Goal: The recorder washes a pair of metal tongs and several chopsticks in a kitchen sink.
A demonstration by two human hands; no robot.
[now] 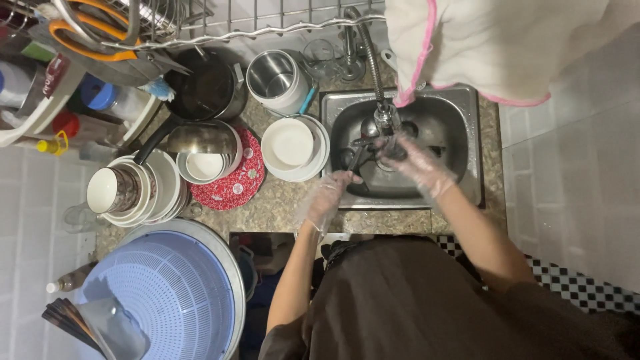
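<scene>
We saw the left hand [328, 195], in a thin clear glove, closed around the dark handle of a metal ladle [363, 137], whose round bowl was over the small steel sink [467, 127], just under the bent faucet [373, 60]. The gloved right hand [417, 163] touched the ladle near its bowl, but whether its fingers were clamped we could not tell. Beside the sink stood stacked white plates [295, 148] on the speckled stone counter [280, 200].

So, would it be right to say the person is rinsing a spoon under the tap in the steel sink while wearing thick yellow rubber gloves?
Not quite: the head view shows thin clear plastic gloves on the left hand and right hand, not yellow rubber ones. The spoon, tap and steel sink are as you say.
</scene>
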